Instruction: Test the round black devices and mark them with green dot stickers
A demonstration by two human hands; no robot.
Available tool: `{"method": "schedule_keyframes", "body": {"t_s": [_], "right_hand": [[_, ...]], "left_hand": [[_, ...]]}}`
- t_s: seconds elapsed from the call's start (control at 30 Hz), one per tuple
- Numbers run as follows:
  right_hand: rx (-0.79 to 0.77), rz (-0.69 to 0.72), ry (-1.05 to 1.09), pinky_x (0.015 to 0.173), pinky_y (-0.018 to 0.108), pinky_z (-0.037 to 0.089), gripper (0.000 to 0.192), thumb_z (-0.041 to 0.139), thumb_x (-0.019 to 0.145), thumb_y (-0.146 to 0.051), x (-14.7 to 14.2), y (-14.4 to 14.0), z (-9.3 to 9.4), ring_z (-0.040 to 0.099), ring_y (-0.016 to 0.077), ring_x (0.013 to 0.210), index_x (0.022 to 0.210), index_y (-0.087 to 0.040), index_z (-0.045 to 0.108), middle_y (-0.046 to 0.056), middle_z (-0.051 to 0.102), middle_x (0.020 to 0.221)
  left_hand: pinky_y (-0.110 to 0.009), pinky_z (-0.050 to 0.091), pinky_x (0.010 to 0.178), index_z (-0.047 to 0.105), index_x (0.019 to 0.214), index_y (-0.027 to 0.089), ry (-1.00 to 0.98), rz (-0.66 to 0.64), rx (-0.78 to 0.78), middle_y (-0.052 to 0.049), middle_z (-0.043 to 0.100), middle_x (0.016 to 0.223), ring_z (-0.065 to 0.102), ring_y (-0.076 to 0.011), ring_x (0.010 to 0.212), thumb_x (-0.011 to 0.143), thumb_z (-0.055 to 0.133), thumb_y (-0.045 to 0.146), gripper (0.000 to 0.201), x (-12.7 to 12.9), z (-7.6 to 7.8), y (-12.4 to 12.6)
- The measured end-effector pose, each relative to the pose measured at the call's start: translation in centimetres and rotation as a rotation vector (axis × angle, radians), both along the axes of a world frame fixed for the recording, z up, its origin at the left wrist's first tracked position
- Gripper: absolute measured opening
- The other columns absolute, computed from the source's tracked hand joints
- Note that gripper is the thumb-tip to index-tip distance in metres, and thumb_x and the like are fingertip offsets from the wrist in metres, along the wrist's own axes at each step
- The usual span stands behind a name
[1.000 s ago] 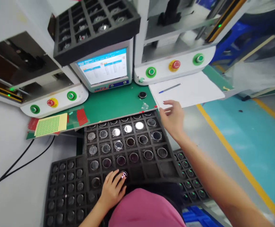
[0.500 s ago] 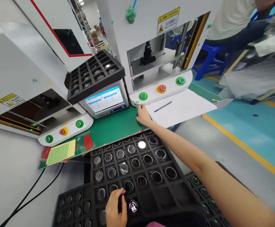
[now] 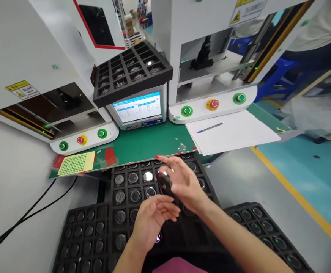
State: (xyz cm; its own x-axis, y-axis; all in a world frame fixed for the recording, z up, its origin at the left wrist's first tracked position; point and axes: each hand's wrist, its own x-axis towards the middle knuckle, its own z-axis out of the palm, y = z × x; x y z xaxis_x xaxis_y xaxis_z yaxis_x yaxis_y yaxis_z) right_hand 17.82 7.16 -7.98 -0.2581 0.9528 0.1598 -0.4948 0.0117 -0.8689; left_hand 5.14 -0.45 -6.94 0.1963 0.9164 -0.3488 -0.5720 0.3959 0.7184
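My right hand (image 3: 186, 185) is above the large black tray (image 3: 195, 231), thumb and fingers closed round a small dark piece that looks like a round watch body (image 3: 164, 182). Its index finger sticks out towards the table edge. Just below and to the left, my left hand (image 3: 154, 218) has its fingers stretched out, slightly curled, and holds nothing. The tray's square pockets carry rows of round watch faces, one of them bright white (image 3: 148, 176). A lit watch face (image 3: 158, 238) partly shows beside my left wrist. Both hands cover some pockets.
Two white press machines (image 3: 212, 105) (image 3: 82, 140) flank a small screen (image 3: 138, 108) with another black tray (image 3: 133, 74) on top. Paper (image 3: 234, 138) and a pen (image 3: 211, 127) lie on the green table (image 3: 142, 143). More trays (image 3: 82, 237) (image 3: 268, 231) stand at both sides.
My right hand has come back from the table beside the paper to above the tray, with the dark watch body in it. My left hand has risen towards it, fingers extended. The view has shifted.
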Motion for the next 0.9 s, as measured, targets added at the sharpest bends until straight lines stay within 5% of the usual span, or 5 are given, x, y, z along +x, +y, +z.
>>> {"method": "schedule_keyframes", "body": {"t_s": [0.1,0.2,0.47,0.77,0.9], "right_hand": [[-0.069,0.098,0.193,0.067,0.028,0.054,0.057,0.087,0.064,-0.042,-0.3,-3.8,0.8,0.060,0.0161,0.092,0.110,-0.035,0.054,0.006,0.048,0.138],[-0.003,0.058,0.121,0.085,0.037,0.055,0.046,0.076,0.078,-0.037,0.2,-5.3,1.6,0.062,0.0208,0.105,0.118,-0.035,0.053,0.008,0.042,0.145],[0.299,-0.402,-0.239,0.097,0.034,0.052,0.053,0.060,0.079,0.008,1.2,-7.3,3.2,0.068,0.0109,0.081,0.118,-0.027,0.055,0.004,0.060,0.123],[0.381,-0.352,-0.348,0.092,0.025,0.055,0.055,0.060,0.077,0.013,1.3,-7.5,3.1,0.066,0.0137,0.099,0.117,-0.024,0.056,0.000,0.066,0.097],[0.374,-0.177,-0.404,0.088,0.030,0.057,0.049,0.059,0.081,0.008,2.2,-7.1,2.9,0.065,0.0159,0.099,0.116,-0.026,0.056,0.003,0.065,0.100]], "left_hand": [[-0.023,0.056,0.061,0.076,0.078,0.016,-0.142,0.047,-0.106,-0.004,0.072,0.072,0.065,-0.0122,0.063,0.062,0.086,0.047,0.037,1.2,1.3,0.1],[-0.019,0.054,0.052,0.074,0.072,0.014,-0.018,0.103,-0.111,-0.001,0.068,0.062,0.060,-0.0090,0.052,0.062,0.088,0.039,0.030,1.2,1.9,-0.4],[-0.015,0.053,0.060,0.076,0.082,0.021,0.771,0.202,0.454,0.001,0.073,0.072,0.067,-0.0103,0.064,0.079,0.074,0.018,0.005,-0.8,2.9,-2.0],[-0.019,0.055,0.061,0.071,0.096,0.017,1.209,0.077,0.859,-0.003,0.073,0.078,0.068,-0.0121,0.066,0.084,0.069,0.015,0.013,-3.0,3.6,-1.9],[-0.018,0.054,0.058,0.070,0.099,0.017,1.267,0.007,0.934,-0.003,0.073,0.076,0.068,-0.0115,0.064,0.086,0.068,0.019,0.013,-3.8,3.8,-1.6]]}}
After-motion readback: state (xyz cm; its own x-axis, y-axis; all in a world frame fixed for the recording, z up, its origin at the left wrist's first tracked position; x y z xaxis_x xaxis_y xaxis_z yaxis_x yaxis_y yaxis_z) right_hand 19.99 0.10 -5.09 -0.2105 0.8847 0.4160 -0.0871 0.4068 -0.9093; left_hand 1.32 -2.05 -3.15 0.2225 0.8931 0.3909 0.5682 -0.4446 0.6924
